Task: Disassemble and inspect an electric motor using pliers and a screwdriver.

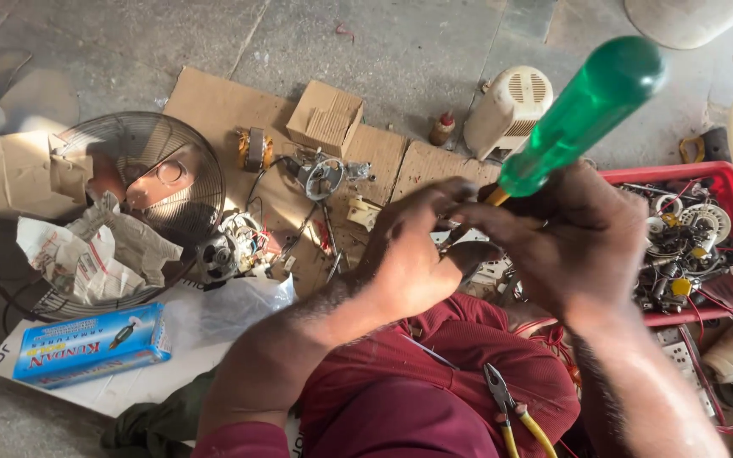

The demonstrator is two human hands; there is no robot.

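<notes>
Above a lap in maroon cloth, at the middle of the scene, a person's right hand (574, 242) is closed around the shaft end of a screwdriver with a translucent green plastic handle (583, 110), the handle tilting up toward the far right. Just to its left, the left hand (417, 250) has its fingers curled down over something small that cannot be made out; the two hands touch. Near the viewer, pliers with yellow handles (511, 411) lie on the maroon cloth. At right, a red plastic tray (727, 182) holds a tangle of wires and small metal parts. Farther off, flattened brown cardboard (222, 110) covers the concrete floor and carries a small cardboard box (326, 117), a small electric motor (218, 254) and loose parts. A cream plastic fan housing (509, 106) stands far behind the hands. At left, a round wire fan guard (150, 140) holds crumpled paper (86, 250), and a blue cardboard box (91, 343) lies near it.
</notes>
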